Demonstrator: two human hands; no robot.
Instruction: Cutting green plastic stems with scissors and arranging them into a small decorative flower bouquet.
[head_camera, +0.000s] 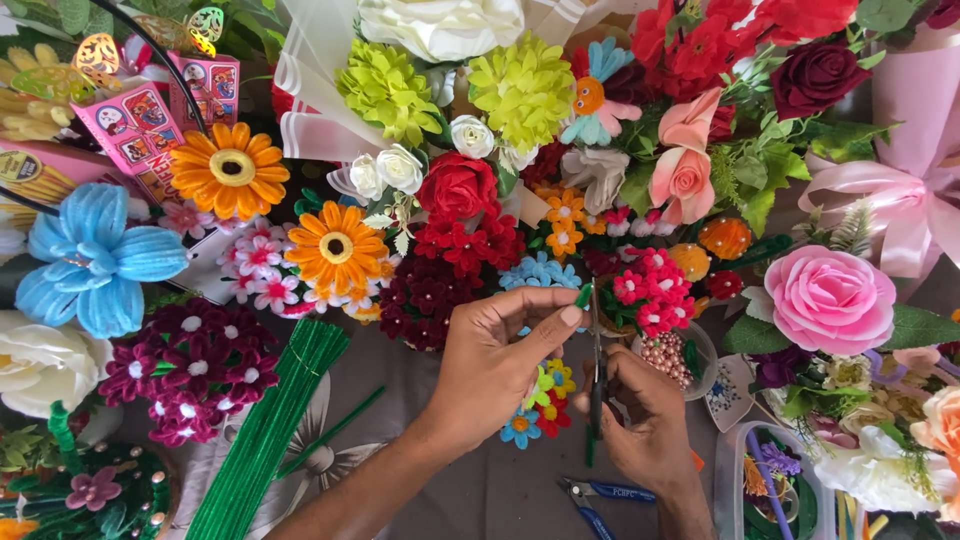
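My left hand (500, 365) reaches in from the lower left and pinches the top of a thin green pipe-cleaner stem (584, 296) between thumb and fingers. Just to its right, my right hand (645, 420) grips a pair of dark scissors (597, 375), blades pointing up alongside the stem near the pinched tip. Below the right hand the stem's lower end (590, 450) shows. A small cluster of blue, yellow and red pipe-cleaner flowers (540, 405) lies under the hands, partly hidden by them.
Handmade flowers crowd the table: orange daisies (336, 246), a blue flower (92, 260), a pink rose (830, 296), red blooms (458, 186). A bundle of green pipe cleaners (268, 440) lies at lower left. Blue-handled pliers (600, 493), a bead jar (670, 356) and a clear plastic box (735, 470) sit near my right hand.
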